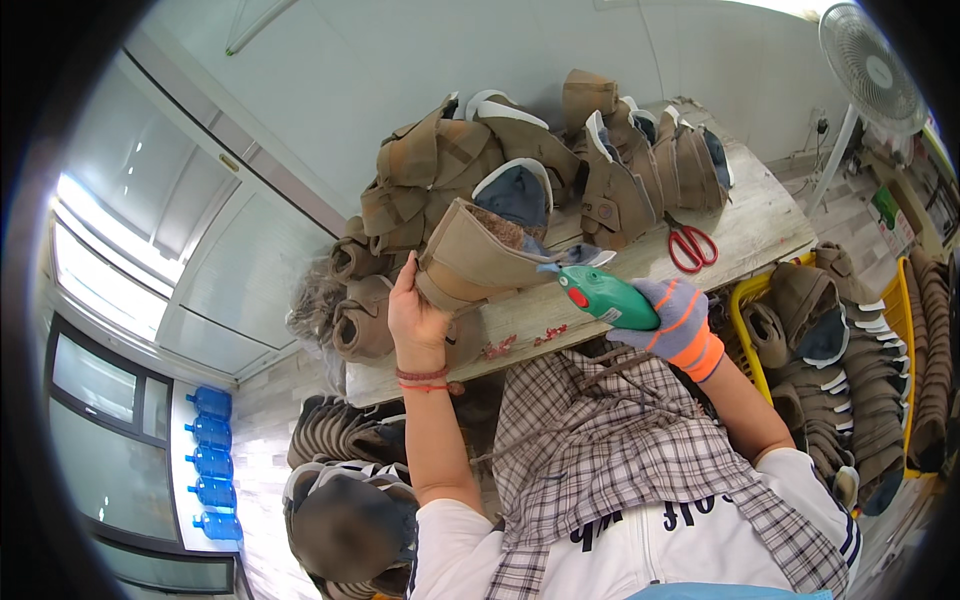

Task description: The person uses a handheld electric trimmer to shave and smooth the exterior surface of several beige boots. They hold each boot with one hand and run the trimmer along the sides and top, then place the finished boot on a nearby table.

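Note:
My left hand is bare and closed round the left end of a brown boot upper, which has a fuzzy lining and is held tilted above the workbench. In my right hand, which wears a grey glove with orange bands, is a green cordless electric cutter. Its tip is at the right edge of the upper; whether the blade touches the material I cannot tell. Red-handled scissors lie on the bench to the right of the upper.
More brown boot uppers are heaped along the back of the wooden workbench. A yellow basket at the right is packed with uppers. Others are stacked below the bench at the left. A fan stands back right; blue water bottles line the left.

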Demonstrator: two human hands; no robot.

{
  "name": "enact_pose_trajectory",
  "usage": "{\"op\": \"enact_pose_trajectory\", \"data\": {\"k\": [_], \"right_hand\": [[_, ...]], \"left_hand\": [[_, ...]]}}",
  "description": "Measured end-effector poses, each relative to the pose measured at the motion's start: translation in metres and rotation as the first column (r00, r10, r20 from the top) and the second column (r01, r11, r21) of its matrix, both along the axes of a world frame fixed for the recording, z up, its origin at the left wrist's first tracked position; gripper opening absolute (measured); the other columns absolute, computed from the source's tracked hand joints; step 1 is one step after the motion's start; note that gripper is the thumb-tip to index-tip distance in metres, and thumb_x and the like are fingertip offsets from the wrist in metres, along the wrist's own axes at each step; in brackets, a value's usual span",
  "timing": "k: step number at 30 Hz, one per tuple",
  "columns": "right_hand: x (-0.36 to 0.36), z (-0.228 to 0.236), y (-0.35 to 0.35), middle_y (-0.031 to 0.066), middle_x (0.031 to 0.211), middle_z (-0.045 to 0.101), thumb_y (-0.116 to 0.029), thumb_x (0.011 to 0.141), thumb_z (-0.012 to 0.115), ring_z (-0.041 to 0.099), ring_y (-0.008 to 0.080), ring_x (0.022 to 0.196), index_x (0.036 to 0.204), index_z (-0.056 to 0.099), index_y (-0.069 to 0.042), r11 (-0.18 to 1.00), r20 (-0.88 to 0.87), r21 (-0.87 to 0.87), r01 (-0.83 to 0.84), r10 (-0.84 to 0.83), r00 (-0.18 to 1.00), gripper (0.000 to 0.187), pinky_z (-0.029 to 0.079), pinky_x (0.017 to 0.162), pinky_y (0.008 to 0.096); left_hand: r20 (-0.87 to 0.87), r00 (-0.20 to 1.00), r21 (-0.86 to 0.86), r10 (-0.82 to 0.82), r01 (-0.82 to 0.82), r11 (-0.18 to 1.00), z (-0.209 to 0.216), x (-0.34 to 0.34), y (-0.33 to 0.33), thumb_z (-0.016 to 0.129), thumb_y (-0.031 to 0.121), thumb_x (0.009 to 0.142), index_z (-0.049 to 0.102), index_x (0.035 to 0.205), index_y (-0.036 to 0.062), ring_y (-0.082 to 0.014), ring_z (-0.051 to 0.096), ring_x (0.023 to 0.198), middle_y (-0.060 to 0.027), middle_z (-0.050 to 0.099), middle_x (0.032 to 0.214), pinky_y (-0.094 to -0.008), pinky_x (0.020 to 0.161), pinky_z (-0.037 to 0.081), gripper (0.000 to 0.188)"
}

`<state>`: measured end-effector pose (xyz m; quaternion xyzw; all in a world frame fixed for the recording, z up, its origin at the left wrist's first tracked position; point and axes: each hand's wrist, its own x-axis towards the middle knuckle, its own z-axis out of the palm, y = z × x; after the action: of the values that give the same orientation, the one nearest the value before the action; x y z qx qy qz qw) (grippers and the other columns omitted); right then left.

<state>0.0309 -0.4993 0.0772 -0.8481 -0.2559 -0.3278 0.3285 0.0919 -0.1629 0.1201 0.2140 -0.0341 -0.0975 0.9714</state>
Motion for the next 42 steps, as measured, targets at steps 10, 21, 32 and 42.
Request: {"op": "enact_pose_trajectory", "data": {"k": [10,21,32,42], "right_hand": [[-0.007,0.005,0.022,0.0110,0.073,0.065,-0.034,0.057,0.085,0.063,0.0279,0.063,0.092,0.065,-0.006,0.979,-0.133,0.183,-0.085,0.110,0.985,0.049,0.050,0.056,0.0321],[-0.008,-0.005,0.042,0.0112,0.077,0.068,-0.031,0.063,0.083,0.065,0.0180,0.066,0.099,0.065,-0.002,0.886,-0.364,0.463,-0.003,0.194,0.911,0.050,0.051,0.060,0.0291],[-0.009,-0.014,0.035,0.0106,0.079,0.068,-0.031,0.065,0.083,0.064,0.0126,0.068,0.105,0.061,0.001,0.860,-0.416,0.509,0.017,0.228,0.880,0.056,0.052,0.062,0.0263],[-0.012,-0.002,0.032,0.0053,0.079,0.066,-0.025,0.069,0.081,0.060,0.0071,0.066,0.105,0.059,0.002,0.831,-0.532,0.545,0.113,0.239,0.813,0.050,0.050,0.060,0.0229]], "left_hand": [[0.194,0.969,0.044,0.151,-0.163,0.986,0.000,-0.036,-0.044,0.042,0.012,0.095,0.043,0.129,-0.0018,-0.0289,0.047,0.121,-0.0153,0.048,0.131,-0.0458,0.103,0.038,0.036],[0.503,0.844,0.391,0.188,-0.416,0.821,-0.036,-0.058,-0.063,0.051,-0.001,0.091,0.047,0.127,-0.0027,-0.0218,0.053,0.113,-0.0119,0.054,0.125,-0.0373,0.098,0.042,0.036],[0.574,0.813,0.750,0.100,-0.571,0.333,-0.052,-0.062,-0.062,0.058,0.008,0.090,0.061,0.103,-0.0021,-0.0090,0.052,0.075,0.0003,0.061,0.086,-0.0273,0.067,0.045,0.016],[0.773,0.518,0.486,-0.366,-0.855,-0.184,-0.059,-0.055,-0.061,0.056,-0.003,0.081,0.060,0.107,-0.0026,-0.0335,0.059,0.090,-0.0180,0.062,0.099,-0.0375,0.078,0.046,0.027]]}}
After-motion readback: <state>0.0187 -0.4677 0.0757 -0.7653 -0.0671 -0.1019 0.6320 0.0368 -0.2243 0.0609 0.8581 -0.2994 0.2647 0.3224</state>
